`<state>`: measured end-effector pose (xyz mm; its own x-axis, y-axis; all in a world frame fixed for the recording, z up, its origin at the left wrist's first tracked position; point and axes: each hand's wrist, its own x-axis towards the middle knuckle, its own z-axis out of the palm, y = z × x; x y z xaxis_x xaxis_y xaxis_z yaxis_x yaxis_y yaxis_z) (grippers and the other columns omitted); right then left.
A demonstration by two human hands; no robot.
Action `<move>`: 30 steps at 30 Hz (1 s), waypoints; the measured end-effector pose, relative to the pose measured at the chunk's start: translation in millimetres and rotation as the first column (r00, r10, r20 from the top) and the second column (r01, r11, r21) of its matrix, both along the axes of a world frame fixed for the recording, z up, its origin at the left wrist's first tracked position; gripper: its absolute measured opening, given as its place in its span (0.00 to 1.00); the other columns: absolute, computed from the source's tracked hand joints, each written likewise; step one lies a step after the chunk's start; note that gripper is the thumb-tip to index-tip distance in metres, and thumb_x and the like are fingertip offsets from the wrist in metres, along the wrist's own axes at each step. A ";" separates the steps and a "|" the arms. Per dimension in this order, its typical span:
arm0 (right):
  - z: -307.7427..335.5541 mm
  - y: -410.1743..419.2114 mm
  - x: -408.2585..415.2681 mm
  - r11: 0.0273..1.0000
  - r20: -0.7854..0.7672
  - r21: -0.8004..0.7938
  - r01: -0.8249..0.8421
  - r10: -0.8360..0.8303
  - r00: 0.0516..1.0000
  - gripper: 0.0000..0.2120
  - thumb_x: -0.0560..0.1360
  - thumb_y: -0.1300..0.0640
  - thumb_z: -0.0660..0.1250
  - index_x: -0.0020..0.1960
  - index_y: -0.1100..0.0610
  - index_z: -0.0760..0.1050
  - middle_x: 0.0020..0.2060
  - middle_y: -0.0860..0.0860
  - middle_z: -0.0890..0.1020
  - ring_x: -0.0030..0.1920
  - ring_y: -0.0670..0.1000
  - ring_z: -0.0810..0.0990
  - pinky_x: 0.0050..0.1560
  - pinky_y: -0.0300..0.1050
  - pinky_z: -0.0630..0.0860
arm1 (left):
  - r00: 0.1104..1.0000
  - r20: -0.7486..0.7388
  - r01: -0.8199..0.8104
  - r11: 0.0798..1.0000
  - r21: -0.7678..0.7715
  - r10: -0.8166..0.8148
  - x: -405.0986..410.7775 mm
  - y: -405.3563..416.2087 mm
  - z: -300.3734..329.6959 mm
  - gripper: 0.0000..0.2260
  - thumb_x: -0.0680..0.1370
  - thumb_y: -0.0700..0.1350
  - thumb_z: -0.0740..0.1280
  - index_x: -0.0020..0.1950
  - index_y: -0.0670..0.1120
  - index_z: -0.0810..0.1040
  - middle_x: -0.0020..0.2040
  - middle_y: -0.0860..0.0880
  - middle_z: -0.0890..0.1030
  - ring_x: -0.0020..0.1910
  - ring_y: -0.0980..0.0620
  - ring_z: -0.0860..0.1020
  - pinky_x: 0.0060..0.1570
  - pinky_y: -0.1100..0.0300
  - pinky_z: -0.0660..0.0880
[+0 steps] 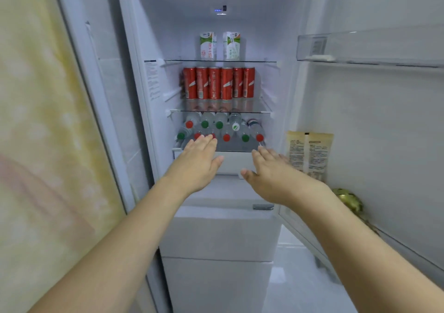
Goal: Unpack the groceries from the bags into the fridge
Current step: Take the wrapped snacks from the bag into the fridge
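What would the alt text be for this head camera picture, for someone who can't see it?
Two empty open hands, left hand and right hand, reach into an open fridge toward water bottles lying on the lowest shelf. Above stand red cans and two cartons; yellow packets sit in the door.

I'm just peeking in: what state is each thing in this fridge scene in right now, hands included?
White fridge door: swung open.
Two green-and-white milk cartons: upright, top shelf.
Red drink cans: upright in a row, middle shelf.
Clear water bottles: lying down, caps outward, stacked.
Yellow snack packets: standing in the door.
Left hand: open, empty.
Right hand: open, empty.
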<state>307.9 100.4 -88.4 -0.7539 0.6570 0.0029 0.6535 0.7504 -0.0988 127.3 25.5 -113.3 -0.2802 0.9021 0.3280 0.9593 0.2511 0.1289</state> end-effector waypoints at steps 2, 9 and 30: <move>-1.4 -4.8 -18.4 0.999 0.010 -0.005 -0.040 0.040 0.999 0.32 0.83 0.42 0.45 0.79 0.60 0.43 0.79 0.56 0.43 0.78 0.54 0.41 0.76 0.51 0.40 | 0.998 0.026 -0.050 0.999 -0.011 0.050 -12.9 -14.2 -2.2 0.27 0.84 0.54 0.51 0.79 0.42 0.52 0.80 0.45 0.52 0.79 0.47 0.49 0.77 0.51 0.47; -4.6 -13.6 -75.2 0.976 0.028 -0.036 -0.214 0.215 0.976 0.32 0.83 0.43 0.45 0.79 0.60 0.42 0.78 0.55 0.42 0.78 0.54 0.40 0.75 0.50 0.39 | 0.973 0.037 -0.228 0.973 -0.024 0.228 -46.6 -55.5 -2.3 0.26 0.84 0.53 0.53 0.78 0.41 0.56 0.79 0.44 0.56 0.78 0.47 0.54 0.76 0.53 0.50; -20.7 -121.4 -162.7 0.696 0.042 -0.043 -0.717 0.718 0.695 0.32 0.83 0.43 0.46 0.79 0.60 0.42 0.78 0.56 0.44 0.78 0.55 0.42 0.77 0.53 0.43 | 0.680 0.000 -0.731 0.678 -0.069 0.733 -12.8 -227.9 2.9 0.26 0.84 0.54 0.51 0.79 0.42 0.55 0.79 0.43 0.55 0.78 0.48 0.52 0.76 0.55 0.47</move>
<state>145.1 -21.1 -109.1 -0.9948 -0.0843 -0.0571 -0.0780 0.9916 -0.1036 114.5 -202.3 -110.4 -0.8672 0.4220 0.2645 0.4621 0.8798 0.1116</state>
